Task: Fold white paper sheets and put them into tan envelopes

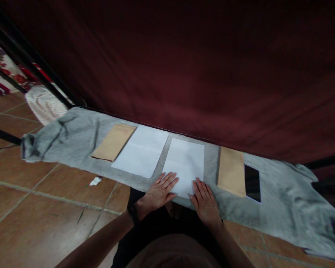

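On the cloth [284, 201] before me lie, left to right, a paper packet [114, 142], a first sheet [142, 150], a second sheet [185, 158], another packet [231, 171] and a phone [252, 183]. My left hand [158, 191] rests on the second sheet's near left corner, my right hand [206, 203] at its near right. Behind rises a fabric panel [184, 82].

Text, labels, brands, numbers, signs: none legible, including on white sheets [184, 160] at five and eight o'clock, phone [252, 183] at four o'clock
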### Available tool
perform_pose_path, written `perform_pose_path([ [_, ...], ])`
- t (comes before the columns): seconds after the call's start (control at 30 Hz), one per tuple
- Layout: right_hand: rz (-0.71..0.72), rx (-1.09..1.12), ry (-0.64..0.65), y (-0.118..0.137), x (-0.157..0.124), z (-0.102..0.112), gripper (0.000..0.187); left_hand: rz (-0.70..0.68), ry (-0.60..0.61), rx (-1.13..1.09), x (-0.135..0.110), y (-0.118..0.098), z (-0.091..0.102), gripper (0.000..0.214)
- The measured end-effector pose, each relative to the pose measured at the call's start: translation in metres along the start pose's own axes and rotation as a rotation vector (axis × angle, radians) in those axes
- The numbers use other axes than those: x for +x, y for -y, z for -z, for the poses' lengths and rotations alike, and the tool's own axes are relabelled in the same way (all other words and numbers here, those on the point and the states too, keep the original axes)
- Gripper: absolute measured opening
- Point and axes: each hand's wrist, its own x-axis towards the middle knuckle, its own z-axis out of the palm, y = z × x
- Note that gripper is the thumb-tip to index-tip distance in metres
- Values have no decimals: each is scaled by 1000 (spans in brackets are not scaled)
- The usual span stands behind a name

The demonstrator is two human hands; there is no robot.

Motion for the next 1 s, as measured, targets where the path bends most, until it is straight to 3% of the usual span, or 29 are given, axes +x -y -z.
perform_pose_path([
  [0.37,96,27,69,-17,-9,4,67,70,133,14,-4,-15,9,57],
  [0.57,96,47,57,-17,-11,4,68,146,215,7,-1,-19,21,69],
  [0.77,85,125,67,-22,-10,4,64,117,159,14,-3,-10,17,68],
  [1.0,26,437,40,-44,-16,9,50,21,153,-2,-16,-8,22,53],
])
